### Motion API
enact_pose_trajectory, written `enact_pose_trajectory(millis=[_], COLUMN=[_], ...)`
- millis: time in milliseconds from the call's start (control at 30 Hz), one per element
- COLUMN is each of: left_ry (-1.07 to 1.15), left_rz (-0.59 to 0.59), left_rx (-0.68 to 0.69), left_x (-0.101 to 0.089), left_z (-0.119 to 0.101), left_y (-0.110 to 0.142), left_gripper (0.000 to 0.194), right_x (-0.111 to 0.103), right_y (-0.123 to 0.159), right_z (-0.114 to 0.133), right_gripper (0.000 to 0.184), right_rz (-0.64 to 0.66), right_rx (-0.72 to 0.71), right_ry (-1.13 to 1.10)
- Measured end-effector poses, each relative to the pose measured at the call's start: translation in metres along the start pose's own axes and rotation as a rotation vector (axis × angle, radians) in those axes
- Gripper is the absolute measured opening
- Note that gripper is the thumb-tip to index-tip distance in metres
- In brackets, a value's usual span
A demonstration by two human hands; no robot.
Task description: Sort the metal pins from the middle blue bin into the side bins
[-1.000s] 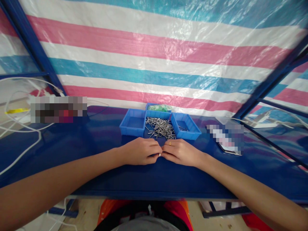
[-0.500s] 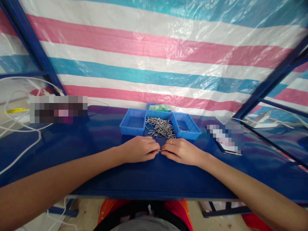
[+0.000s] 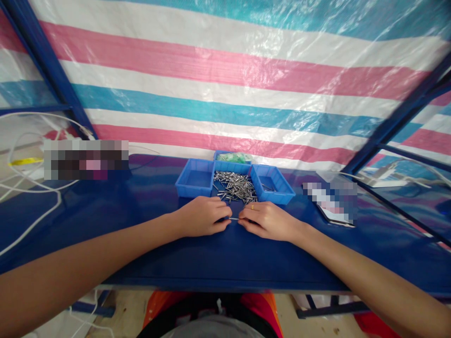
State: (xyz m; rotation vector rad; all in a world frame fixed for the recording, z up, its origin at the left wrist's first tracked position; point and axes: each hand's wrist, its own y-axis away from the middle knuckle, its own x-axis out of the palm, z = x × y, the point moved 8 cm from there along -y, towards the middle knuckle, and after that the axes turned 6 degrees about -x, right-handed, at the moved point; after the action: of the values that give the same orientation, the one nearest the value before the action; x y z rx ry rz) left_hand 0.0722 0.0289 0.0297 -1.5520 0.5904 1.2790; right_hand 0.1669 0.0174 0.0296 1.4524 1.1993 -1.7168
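Observation:
My left hand (image 3: 207,217) and my right hand (image 3: 264,220) face each other above the blue table. A thin metal pin (image 3: 234,218) stretches between their fingertips, one end pinched by each hand. Both hands are closed, and the pin's ends are hidden in the fingers. A ring shows on my right hand. Just beyond the hands lies a heap of similar metal pins (image 3: 239,186), spilling from a blue bin between two other blue bins.
The left blue bin (image 3: 194,191) and right blue bin (image 3: 278,196) flank the heap; a few pins lie in the right one. Behind is a green plastic bag (image 3: 232,157). A blurred-out flat object (image 3: 333,219) lies right, white cables (image 3: 56,206) left.
My hands have drawn slightly apart, so more of the pin shows between the fingertips. The bins and the heap have stayed in place.

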Motion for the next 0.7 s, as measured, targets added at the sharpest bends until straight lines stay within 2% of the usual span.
enact_pose_trajectory(millis=[700], left_ry=[-0.057], left_rz=[0.004], left_rx=[0.016], left_x=[-0.0012], left_z=[-0.0007], left_y=[0.0005], left_gripper=[0.015], right_x=[0.0003], right_y=[0.0012], right_z=[-0.0003], right_gripper=[0.026], right_rz=[0.006], right_rx=[-0.003], right_ry=[-0.006])
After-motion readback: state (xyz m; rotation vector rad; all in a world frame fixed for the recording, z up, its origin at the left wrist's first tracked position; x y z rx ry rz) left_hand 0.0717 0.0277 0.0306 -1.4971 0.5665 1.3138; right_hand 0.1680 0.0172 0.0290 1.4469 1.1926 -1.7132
